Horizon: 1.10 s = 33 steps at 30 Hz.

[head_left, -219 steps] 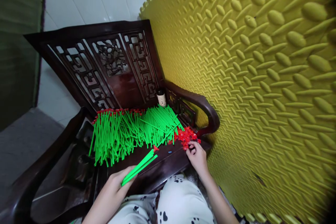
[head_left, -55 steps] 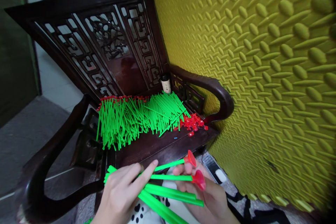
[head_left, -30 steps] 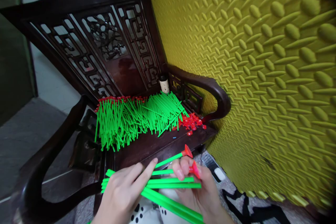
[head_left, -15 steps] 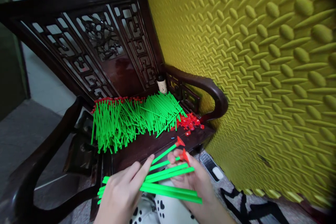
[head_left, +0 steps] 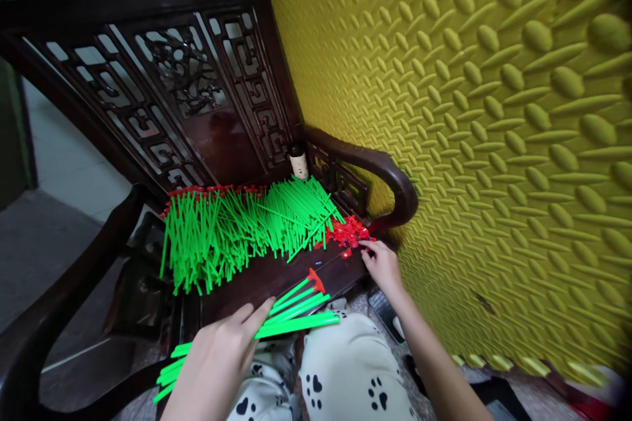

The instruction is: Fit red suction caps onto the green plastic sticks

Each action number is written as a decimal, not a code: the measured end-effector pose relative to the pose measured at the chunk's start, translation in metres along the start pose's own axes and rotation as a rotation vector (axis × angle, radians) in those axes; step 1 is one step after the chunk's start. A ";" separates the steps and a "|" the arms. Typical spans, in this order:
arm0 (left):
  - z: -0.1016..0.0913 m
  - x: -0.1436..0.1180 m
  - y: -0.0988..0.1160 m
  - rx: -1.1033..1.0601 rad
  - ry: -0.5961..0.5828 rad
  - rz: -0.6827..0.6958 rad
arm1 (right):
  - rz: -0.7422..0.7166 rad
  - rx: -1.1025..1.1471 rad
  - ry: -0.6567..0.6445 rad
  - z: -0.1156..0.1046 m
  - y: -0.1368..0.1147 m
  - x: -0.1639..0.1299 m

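Gripping a bunch of green sticks [head_left: 276, 316], your left hand [head_left: 217, 358] is closed round them low in the view, above your lap. The bunch slants up to the right, and one stick ends in a red cup [head_left: 315, 279] over the front edge of the chair [head_left: 276, 276].

Your right hand [head_left: 382, 263] is loosely open at the seat's right front corner, fingertips touching the heap of red cups [head_left: 348, 235]; you hold none that can be seen.

Behind that heap, a broad pile of sticks [head_left: 232, 230] covers the middle of the seat, its far ends tipped red along the carved backrest. A small bottle [head_left: 297, 162] stands upright in the back right corner beside the armrest. The yellow mat [head_left: 469, 112] rises just right of the chair. Your paw-print trousers [head_left: 345, 375] show at the bottom.
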<state>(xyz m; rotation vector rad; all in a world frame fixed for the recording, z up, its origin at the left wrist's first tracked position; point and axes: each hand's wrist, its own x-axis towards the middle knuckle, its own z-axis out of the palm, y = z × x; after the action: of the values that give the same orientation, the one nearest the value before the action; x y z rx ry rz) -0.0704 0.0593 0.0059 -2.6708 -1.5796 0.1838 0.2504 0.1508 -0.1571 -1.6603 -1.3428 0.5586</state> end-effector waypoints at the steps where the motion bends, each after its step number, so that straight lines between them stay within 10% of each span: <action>1: 0.001 0.001 -0.001 -0.003 -0.008 0.000 | -0.027 -0.036 -0.017 0.001 -0.002 0.001; 16: -0.004 0.002 0.002 -0.057 -0.108 -0.081 | -0.040 -0.066 0.074 0.023 -0.002 0.007; 24: -0.003 -0.001 0.000 0.015 0.014 -0.038 | 0.018 0.430 0.170 0.006 -0.040 -0.013; 33: -0.005 -0.008 -0.001 -0.084 0.243 0.033 | 0.361 1.343 -0.213 -0.028 -0.133 -0.075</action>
<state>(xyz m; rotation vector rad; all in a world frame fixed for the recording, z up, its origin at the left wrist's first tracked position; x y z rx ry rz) -0.0746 0.0531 0.0117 -2.6588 -1.5006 -0.2030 0.1797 0.0711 -0.0440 -0.6821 -0.4676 1.4627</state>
